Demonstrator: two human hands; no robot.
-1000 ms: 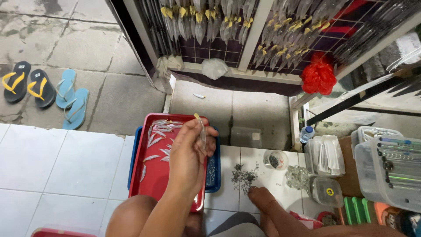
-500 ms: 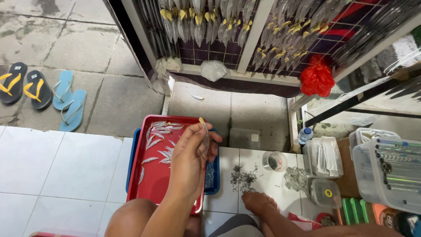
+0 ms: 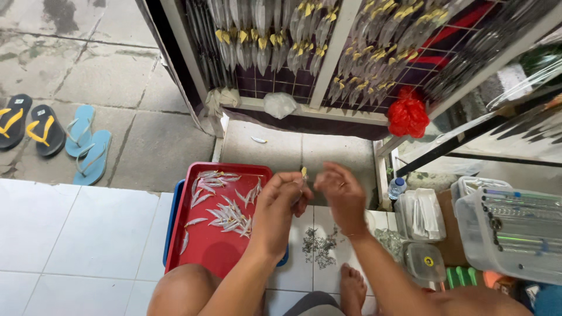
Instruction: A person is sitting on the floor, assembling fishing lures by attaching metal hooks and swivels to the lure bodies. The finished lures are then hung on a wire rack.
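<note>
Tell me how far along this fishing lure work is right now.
Done, it seems: many finished lures hang on the wire rack. In hand: the left hand pinches one small lure, with the right hand beside it. Left: loose silver lures on the red tray and a pile of small hooks on the tiles.

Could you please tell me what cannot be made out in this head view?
- Small lure in the left hand: mostly hidden by fingers.
- Right hand: palm side turned away.
- Pile of small metal bits: too tiny to identify.
- Clear box: cut by the frame edge.
</note>
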